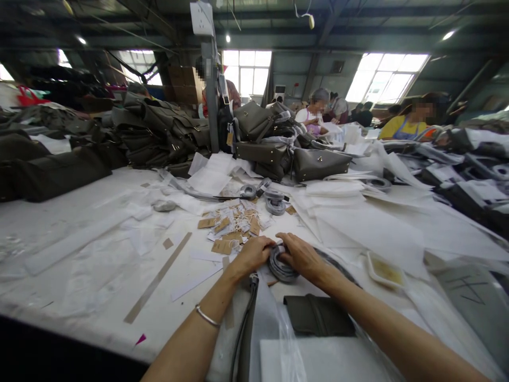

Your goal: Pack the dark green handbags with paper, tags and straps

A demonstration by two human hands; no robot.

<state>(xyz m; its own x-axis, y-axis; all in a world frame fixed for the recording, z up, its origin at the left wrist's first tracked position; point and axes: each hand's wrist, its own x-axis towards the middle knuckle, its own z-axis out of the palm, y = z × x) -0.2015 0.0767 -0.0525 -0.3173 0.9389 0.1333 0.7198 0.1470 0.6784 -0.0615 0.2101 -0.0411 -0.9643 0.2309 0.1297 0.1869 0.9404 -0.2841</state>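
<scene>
A coiled dark strap in clear wrap (281,271) rests on the white table. My left hand (253,255) closes its fingers at the coil's upper left edge. From the right, my right hand (301,257) curls over the same coil, thumb at its centre and fingers along its top. Close below lies a dark olive flap or pouch (318,316), partly covered by white sheet and clear plastic (270,323). Beyond my hands sits a pile of brown hang tags (234,225). More coiled straps (275,204) lie behind the tags.
Olive bags (270,154) are heaped at the back around a grey post (212,101). White paper sheets (358,217) spread over the right side, near a small pale dish (385,271). A brown strip (159,278) lies at left. Several people work farther back.
</scene>
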